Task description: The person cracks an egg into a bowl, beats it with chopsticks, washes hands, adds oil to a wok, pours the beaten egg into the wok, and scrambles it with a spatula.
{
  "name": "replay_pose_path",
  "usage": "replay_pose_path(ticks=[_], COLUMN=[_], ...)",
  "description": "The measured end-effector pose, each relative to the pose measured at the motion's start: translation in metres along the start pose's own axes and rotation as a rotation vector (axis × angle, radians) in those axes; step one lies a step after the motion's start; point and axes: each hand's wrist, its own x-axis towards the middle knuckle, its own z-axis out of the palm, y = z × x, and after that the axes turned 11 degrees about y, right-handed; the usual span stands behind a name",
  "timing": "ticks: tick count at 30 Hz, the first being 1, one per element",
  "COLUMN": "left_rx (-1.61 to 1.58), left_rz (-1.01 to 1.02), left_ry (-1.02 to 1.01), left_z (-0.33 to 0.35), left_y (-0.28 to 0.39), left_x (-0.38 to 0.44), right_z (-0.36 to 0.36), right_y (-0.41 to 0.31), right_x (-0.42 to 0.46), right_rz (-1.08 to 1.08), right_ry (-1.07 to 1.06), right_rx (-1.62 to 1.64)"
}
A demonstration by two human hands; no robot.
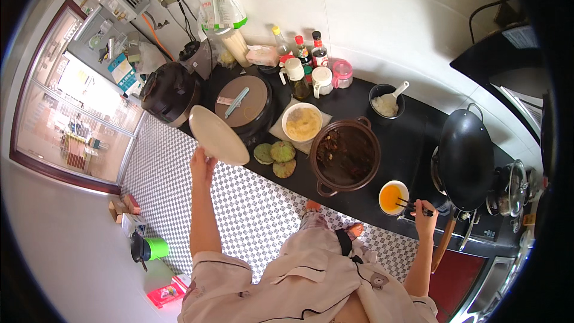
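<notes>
My left hand [203, 164] grips the rim of a pale oval plate [218, 135], tilted on edge past the front of the counter. Black chopsticks [415, 207] are in my right hand [425, 220], their tips dipping into beaten egg in a small white bowl [381, 202]. Left of that bowl stands a brown two-handled pot [345, 161] with dark liquid and dark bits inside. Behind it, a white bowl [304, 122] of yellowish mash rests on a folded cloth [280, 130]. Several green cut squash-like pieces [282, 151] lie between the plate and the pot.
A black wok [466, 159] with a wooden handle [443, 242] sits at the right. Along the wall are sauce bottles [319, 51], seasoning jars [322, 81] and a black bowl [387, 101] with a white spoon. A round electric appliance [242, 98] and a dark cooker [170, 92] stand at the left.
</notes>
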Motion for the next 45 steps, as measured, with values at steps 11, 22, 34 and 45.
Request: replay_pose_path(ticks=[11,22,34,45], left_rx=[1.206,1.410,1.340,1.474], left_rz=[0.690,0.668,0.656,0.797], left_ry=[-0.148,-0.353,-0.461,-0.358], left_z=[0.116,0.146,0.130,0.133], left_y=[0.031,0.003,-0.017,-0.019], left_x=[0.179,0.237,0.266,0.246], right_z=[0.021,0.040,0.058,0.052], right_y=[0.007,0.046,-0.001,-0.012], right_x=[-0.013,-0.031,-0.035,-0.040], right_rz=[0.153,0.309,0.331,0.116], right_ry=[0.128,0.306,0.381,0.351], right_rx=[0.026,0.128,0.099,-0.078])
